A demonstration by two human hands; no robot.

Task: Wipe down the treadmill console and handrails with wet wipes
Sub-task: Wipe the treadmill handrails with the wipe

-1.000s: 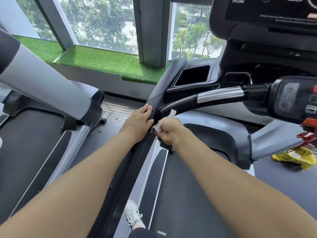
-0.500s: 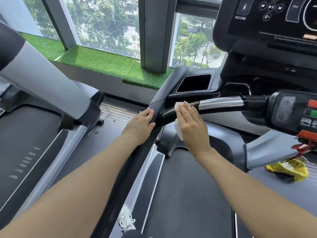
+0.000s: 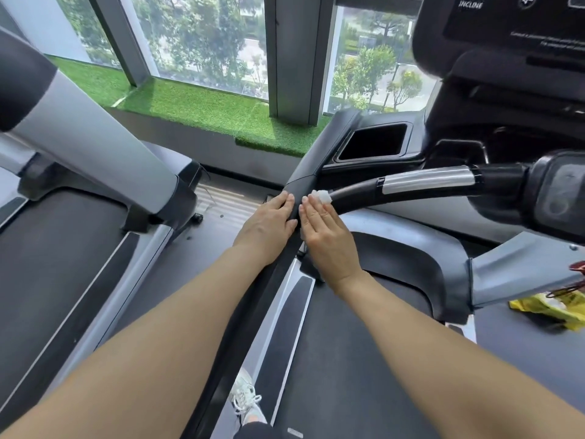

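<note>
Fingers straight, the right hand (image 3: 327, 240) at frame centre presses a white wipe (image 3: 322, 196) flat against the black handrail (image 3: 354, 198); the wipe shows just past its fingertips. Beside it, the left hand (image 3: 267, 226) rests open-fingered on the side rail (image 3: 297, 182).

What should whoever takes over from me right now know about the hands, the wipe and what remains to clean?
Left hand: flat, fingers straight, resting on the black side handrail.
Right hand: straight fingers pressing the white wet wipe where the curved front handrail joins that side rail.
Yellow wipes pack lies on the deck at right.
Done: cannot tell which surfaces are already clean.
Left: likely along the curved bar to its silver grip, then the console.
</note>
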